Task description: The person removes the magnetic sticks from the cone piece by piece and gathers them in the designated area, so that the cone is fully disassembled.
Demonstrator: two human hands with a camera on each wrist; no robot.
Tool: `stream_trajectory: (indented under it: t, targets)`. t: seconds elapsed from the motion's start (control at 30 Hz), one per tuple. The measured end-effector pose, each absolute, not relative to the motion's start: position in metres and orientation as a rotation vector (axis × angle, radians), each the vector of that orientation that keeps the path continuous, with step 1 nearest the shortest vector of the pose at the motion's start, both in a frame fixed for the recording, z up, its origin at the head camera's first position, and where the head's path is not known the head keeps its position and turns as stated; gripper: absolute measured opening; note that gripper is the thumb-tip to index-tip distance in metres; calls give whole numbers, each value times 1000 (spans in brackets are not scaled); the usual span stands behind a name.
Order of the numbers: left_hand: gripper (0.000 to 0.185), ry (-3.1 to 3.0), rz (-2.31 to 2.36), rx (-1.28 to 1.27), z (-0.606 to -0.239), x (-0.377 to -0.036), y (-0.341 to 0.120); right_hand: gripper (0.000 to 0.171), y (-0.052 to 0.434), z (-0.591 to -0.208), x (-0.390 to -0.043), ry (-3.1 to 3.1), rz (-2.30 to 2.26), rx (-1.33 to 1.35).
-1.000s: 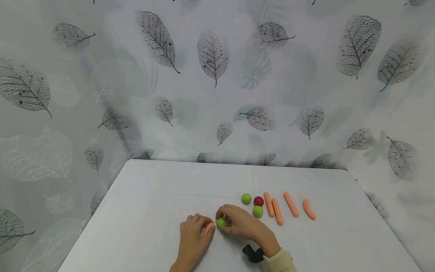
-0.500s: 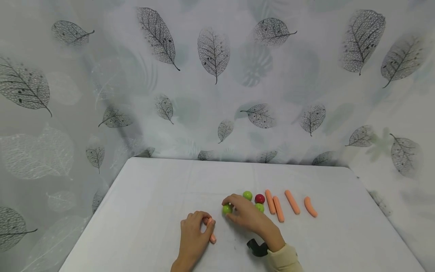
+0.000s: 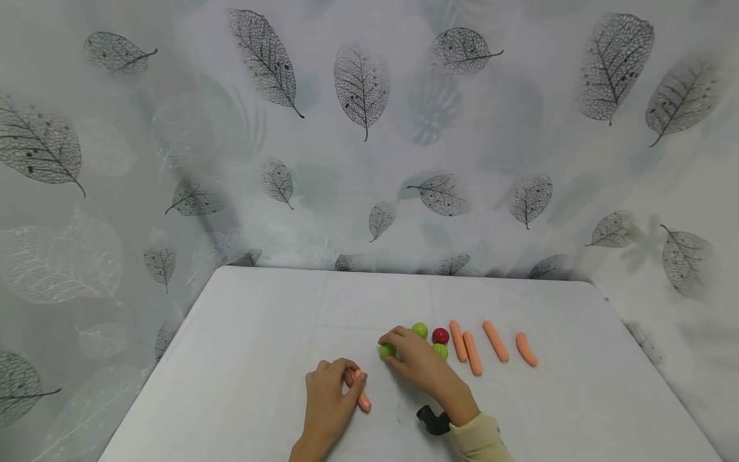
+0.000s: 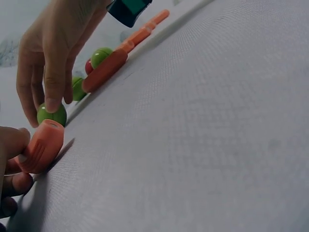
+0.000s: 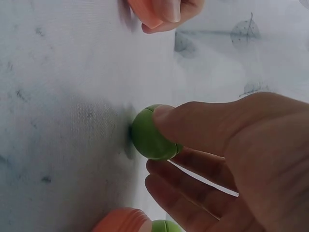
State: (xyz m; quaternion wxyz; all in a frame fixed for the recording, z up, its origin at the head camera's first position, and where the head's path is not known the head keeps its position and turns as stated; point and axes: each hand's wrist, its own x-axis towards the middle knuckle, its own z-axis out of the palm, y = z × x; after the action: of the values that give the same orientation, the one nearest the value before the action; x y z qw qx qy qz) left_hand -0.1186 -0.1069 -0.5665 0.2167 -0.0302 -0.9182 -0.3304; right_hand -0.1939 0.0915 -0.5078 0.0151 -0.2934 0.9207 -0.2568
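**Green ball carried away from the sausage piece**

Since a second ago the right hand (image 3: 417, 362) has carried its green ball (image 3: 387, 350) up and to the right, away from the left hand (image 3: 330, 399) and towards the row of other pieces — the two hands, then almost touching, now sit apart. The left hand has shifted little; its orange sausage piece (image 3: 362, 398) now shows more, sticking out past the fingers.

The right hand pinches the green ball between thumb and fingertips, the ball touching the white table (image 3: 265, 333); the right wrist view shows the thumb (image 5: 193, 125) laid over the ball's top. The left hand's fingers curl around the sausage piece, which lies on the table with its flat cut end (image 4: 49, 126) pointing towards the ball.

Just right of the right hand lie two more green balls (image 3: 419, 330) and a red ball (image 3: 441, 335) — close together. Beyond them four orange sausages (image 3: 495, 341) lie side by side. A black strap (image 3: 432, 420) sits at the right wrist, above a cream sleeve (image 3: 476, 443).
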Motion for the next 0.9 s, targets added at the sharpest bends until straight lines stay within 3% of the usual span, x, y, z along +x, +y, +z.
stream_trajectory:
  t: [0.9]
  targets:
    - [18,-2516,-888,-132,-566,-116,-107,29,95,-500,-192,2862,-798,-886]
